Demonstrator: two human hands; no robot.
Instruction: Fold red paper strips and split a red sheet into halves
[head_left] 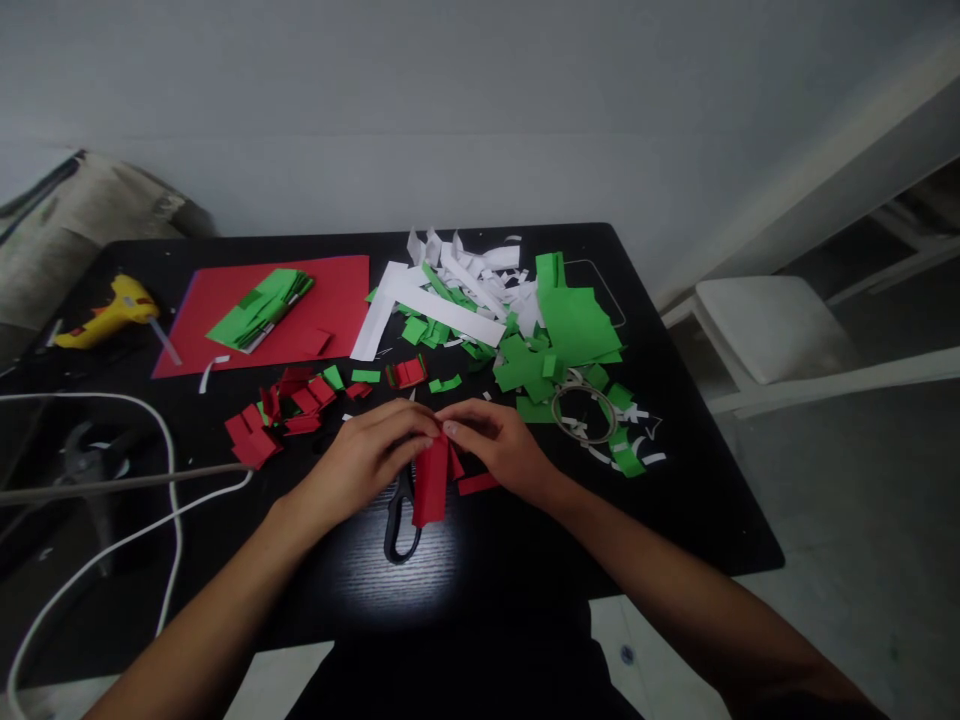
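Note:
Between my two hands, over the front half of the black table, hangs a folded strip of red paper [430, 485]. My left hand [375, 450] pinches its top edge from the left. From the right, my right hand [499, 440] pinches the same edge with thumb and forefinger. Under the strip lie black-handled scissors [401, 535], their blades partly hidden by the paper and my left hand. Another red paper strip [477, 484] rests on the table below my right hand. Just beyond my fingers sits a small folded red and green paper piece [407, 372].
Cut red pieces [255, 430] lie left, a green paper stack [259, 308] on a red sheet [341, 290] behind. White scraps [457, 285], green paper [577, 325] and a ring [556, 415] are right. A yellow glue gun [112, 312] and white cable [174, 500] lie far left.

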